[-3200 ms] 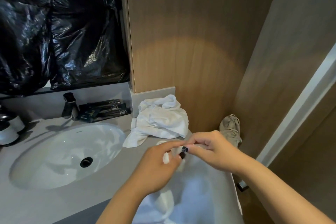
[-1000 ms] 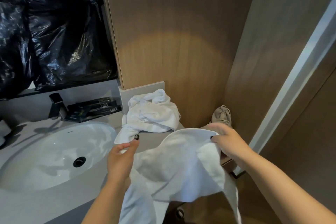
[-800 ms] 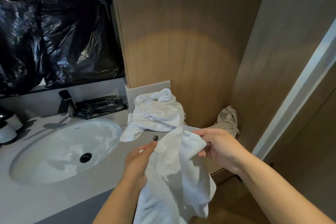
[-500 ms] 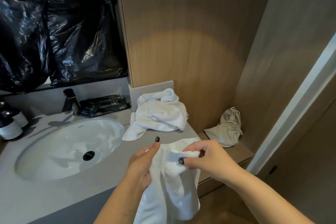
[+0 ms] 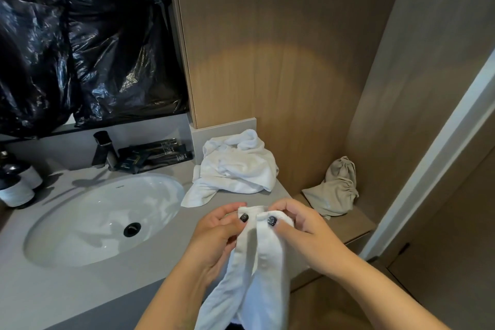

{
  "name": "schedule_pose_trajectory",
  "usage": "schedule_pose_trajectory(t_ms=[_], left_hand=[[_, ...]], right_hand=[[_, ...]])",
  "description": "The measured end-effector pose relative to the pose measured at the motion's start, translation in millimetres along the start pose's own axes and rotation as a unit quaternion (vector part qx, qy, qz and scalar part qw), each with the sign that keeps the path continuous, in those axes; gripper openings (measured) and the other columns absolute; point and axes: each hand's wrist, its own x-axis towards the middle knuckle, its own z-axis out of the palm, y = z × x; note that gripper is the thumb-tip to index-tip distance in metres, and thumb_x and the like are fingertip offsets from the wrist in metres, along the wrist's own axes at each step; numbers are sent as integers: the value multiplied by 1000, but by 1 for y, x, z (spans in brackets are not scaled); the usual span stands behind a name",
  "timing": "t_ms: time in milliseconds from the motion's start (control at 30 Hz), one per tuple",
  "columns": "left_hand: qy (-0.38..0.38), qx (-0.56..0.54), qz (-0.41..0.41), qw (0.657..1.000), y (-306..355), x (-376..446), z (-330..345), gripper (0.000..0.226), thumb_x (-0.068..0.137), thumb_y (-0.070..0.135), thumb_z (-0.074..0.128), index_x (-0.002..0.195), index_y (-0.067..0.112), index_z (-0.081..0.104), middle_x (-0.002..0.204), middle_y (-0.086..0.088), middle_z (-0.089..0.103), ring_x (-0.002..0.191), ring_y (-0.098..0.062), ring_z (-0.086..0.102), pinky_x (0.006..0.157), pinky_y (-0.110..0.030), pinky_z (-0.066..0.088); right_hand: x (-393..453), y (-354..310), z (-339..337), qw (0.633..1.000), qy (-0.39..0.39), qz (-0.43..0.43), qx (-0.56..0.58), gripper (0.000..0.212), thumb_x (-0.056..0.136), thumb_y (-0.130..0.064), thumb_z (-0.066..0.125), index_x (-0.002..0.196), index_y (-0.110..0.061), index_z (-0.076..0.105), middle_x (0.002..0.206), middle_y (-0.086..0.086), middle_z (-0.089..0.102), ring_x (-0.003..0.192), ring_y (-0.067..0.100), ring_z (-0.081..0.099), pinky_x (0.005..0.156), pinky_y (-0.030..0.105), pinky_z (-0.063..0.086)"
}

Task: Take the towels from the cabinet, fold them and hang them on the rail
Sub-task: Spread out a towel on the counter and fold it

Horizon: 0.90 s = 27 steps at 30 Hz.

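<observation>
A white towel [image 5: 257, 270] hangs in front of me, doubled lengthwise, its top edge bunched between both hands. My left hand [image 5: 214, 233] pinches the left part of that edge with thumb on top. My right hand [image 5: 300, 233] pinches the right part beside it, the two thumbs nearly touching. The towel's lower end drops out of view at the bottom. A second white towel [image 5: 238, 166] lies crumpled on the grey counter [image 5: 80, 289] against the wooden wall. No rail or cabinet shows.
A white oval sink [image 5: 101, 220] with a black tap [image 5: 103, 151] fills the counter's left. Dark toiletry packets [image 5: 158, 154] lie behind it, bottles [image 5: 16, 182] at far left. A beige drawstring bag [image 5: 334, 193] sits on a lower wooden shelf [image 5: 356, 228]. Black plastic covers the mirror [image 5: 80, 35].
A second ago my hands held the towel spread wide apart. They have come together, folding the towel into a narrow hanging strip, both now pinching its top edge.
</observation>
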Motion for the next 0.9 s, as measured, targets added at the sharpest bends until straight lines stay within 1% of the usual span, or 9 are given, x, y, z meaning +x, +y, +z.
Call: schedule_pose_trajectory(t_ms=[100, 167, 233, 300, 400, 567, 633, 767, 900], left_hand=[[-34, 14, 35, 999, 6, -7, 13, 29, 90, -15, 54, 111, 3, 62, 91, -15, 74, 56, -12, 64, 50, -18, 50], [-40, 28, 61, 997, 7, -10, 20, 30, 89, -17, 53, 109, 3, 62, 86, -12, 75, 51, -9, 61, 47, -17, 46], [-38, 26, 82, 996, 7, -12, 25, 31, 88, -18, 53, 108, 4, 62, 86, -13, 75, 54, -12, 62, 48, -18, 48], [-29, 17, 94, 995, 8, -15, 29, 32, 88, -17, 55, 110, 6, 62, 88, -14, 75, 59, -14, 65, 51, -20, 50], [-22, 17, 120, 992, 9, -16, 31, 36, 88, -18, 56, 113, 7, 59, 94, -12, 73, 73, -17, 69, 58, -23, 54], [-8, 82, 181, 980, 12, -19, 30, 37, 89, -16, 55, 113, 12, 55, 89, -3, 73, 78, -18, 70, 69, -27, 57], [-4, 95, 196, 976, 15, -21, 29, 36, 88, -15, 57, 111, 12, 55, 87, -4, 74, 78, -18, 71, 67, -25, 56], [7, 106, 210, 972, 24, -24, 24, 32, 86, -9, 65, 108, 12, 55, 84, -7, 75, 78, -18, 73, 65, -20, 53], [6, 111, 229, 967, 27, -25, 22, 23, 86, -12, 64, 99, 5, 55, 81, -4, 75, 75, -15, 72, 65, -19, 52]], right_hand=[[3, 0, 1, 999, 23, -2, 41, 9, 94, -8, 62, 95, -14, 68, 85, 6, 67, 76, 11, 57, 69, 22, 43], [5, 0, 3, 997, 50, -4, 52, 5, 91, -13, 66, 91, -18, 69, 80, -2, 68, 70, 5, 55, 65, 18, 41], [6, 1, 4, 996, 77, -2, 50, 1, 84, -24, 67, 85, -25, 68, 78, -1, 69, 67, 4, 55, 63, 17, 40], [6, 2, 4, 994, 98, -7, 37, 2, 81, -28, 67, 83, -28, 67, 78, 0, 68, 68, 7, 55, 63, 20, 41], [6, 5, 6, 992, 125, -22, 22, 5, 83, -22, 69, 82, -27, 66, 78, -4, 66, 69, 7, 56, 62, 21, 41], [9, 4, 10, 989, 141, -40, 24, 10, 86, -14, 72, 86, -22, 66, 79, -4, 65, 71, 8, 58, 64, 18, 43], [10, 1, 11, 990, 133, -45, 12, 17, 87, -11, 72, 95, -25, 66, 82, -5, 63, 73, 7, 59, 66, 17, 44], [16, -5, 10, 982, 122, -91, -109, 15, 88, -16, 72, 101, -25, 73, 89, -25, 62, 84, 4, 60, 70, 8, 40], [21, -11, 6, 977, 115, -119, -135, 9, 87, -23, 72, 95, -24, 76, 83, -22, 61, 78, 6, 59, 67, 10, 39]])
